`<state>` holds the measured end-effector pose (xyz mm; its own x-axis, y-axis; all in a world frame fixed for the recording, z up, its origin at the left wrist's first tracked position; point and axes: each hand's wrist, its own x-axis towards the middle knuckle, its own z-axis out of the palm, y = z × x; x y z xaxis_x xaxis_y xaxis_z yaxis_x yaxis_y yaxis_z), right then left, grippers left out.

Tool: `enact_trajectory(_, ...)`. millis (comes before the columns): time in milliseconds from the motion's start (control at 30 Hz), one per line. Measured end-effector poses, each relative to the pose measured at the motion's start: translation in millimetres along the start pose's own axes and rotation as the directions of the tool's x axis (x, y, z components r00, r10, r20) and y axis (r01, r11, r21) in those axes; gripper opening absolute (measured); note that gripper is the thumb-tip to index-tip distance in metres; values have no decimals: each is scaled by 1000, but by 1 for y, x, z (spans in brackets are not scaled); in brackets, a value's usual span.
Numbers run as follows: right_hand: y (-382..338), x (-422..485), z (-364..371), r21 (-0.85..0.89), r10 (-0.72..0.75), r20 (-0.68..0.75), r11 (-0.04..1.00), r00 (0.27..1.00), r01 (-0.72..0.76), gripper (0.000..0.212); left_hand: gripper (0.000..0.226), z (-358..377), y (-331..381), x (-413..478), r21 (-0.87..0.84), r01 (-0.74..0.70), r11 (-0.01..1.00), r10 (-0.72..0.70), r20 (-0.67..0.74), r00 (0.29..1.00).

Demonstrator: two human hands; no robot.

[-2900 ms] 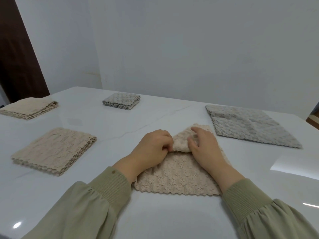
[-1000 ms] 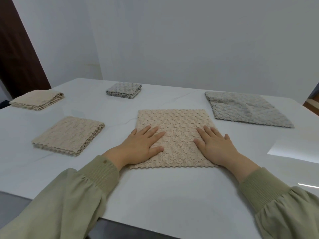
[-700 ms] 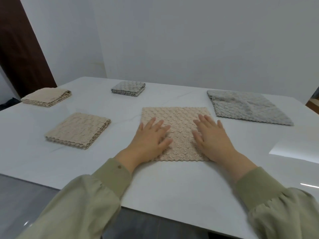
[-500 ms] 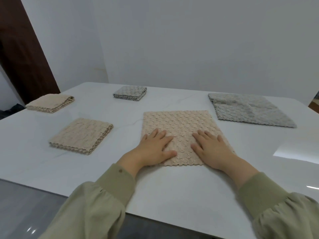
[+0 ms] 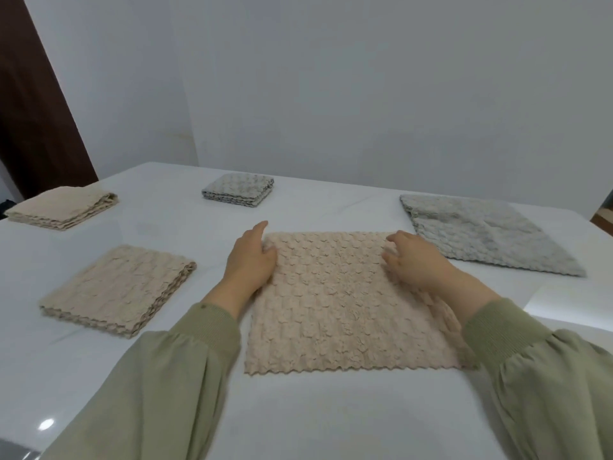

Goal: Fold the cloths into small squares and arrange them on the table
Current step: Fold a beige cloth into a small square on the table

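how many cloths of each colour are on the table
beige textured cloths: 3 – far-left folded stack, near-left folded square, centre flat sheet
grey textured cloths: 2 – back folded square, right flat sheet
total: 5

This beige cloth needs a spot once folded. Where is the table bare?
Bare: the far middle, between the folded grey cloth and the flat grey cloth; the near strip before the spread beige cloth; the near right corner. Crowded: the left, with the near folded beige cloth and the far folded beige cloth.
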<state>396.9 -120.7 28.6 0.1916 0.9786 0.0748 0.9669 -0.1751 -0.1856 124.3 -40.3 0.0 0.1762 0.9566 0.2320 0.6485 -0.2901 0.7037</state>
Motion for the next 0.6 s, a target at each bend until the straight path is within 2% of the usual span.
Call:
enact_trajectory(133, 7, 25, 2, 21, 38, 33, 999, 999, -39, 49, 52, 4, -7, 17, 85, 63, 994, -56, -82, 995)
enact_trajectory(200, 11, 36, 5, 89, 57, 55, 994, 997, -61, 49, 50, 5, -8, 26, 172, 66, 983, -50, -95, 994)
enact_trajectory(300, 15, 46, 13, 220, 75, -44, 973, 996, -63, 41, 46, 8, -8, 35, 308, 30, 951, -7, -76, 997)
enact_trajectory(400, 18, 45, 26, 155, 37, -169, 988, 985, -10, 38, 43, 13, -9, 42, 398, -3, 918, 29, -59, 998)
enact_trajectory(467, 22, 46, 30, 90, -3, -157, 996, 988, 18, 40, 41, 16, -8, 46, 431, -14, 902, 39, -50, 998)
enact_trajectory(600, 23, 48, 29, 78, -6, -154, 997, 988, 18, 40, 33, 17, -9, 49, 471, -42, 881, 59, -21, 998)
